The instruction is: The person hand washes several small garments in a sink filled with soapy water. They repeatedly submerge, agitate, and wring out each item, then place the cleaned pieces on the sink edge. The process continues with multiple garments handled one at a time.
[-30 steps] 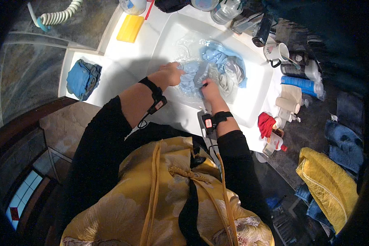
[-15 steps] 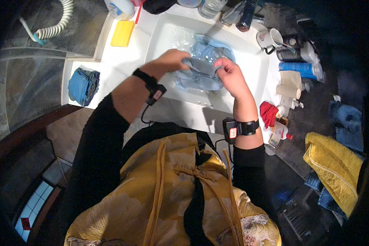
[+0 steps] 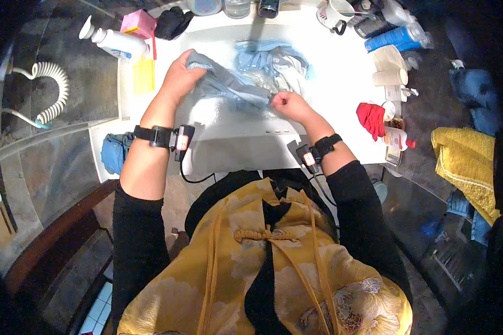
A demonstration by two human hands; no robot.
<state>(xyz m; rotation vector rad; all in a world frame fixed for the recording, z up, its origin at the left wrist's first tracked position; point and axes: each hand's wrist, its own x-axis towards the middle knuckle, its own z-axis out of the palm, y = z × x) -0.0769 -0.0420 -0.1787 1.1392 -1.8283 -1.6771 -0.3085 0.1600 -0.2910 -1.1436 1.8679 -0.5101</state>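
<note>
A wet light blue-grey garment [image 3: 229, 84] is stretched slantwise over the white sink [image 3: 207, 137]. My left hand [image 3: 180, 79] is closed round its upper left end, with folded fabric showing above the thumb. At the lower right end my right hand [image 3: 292, 106] is closed, fingers curled in; the bit of fabric it pinches is mostly hidden. Beyond it, more light blue and whitish laundry [image 3: 276, 61] lies in water in the basin.
A folded blue cloth [image 3: 115, 153] lies at the counter's left end. A yellow block [image 3: 143, 76], a white pump bottle [image 3: 120, 43] and a pink box [image 3: 138, 23] stand back left. To the right are a mug [image 3: 335, 14], a blue tube [image 3: 391, 38] and a red cloth [image 3: 371, 120].
My hands have moved apart, the left one leftward and up. The garment, bunched between them before, is now drawn out long. The view has shifted a little.
</note>
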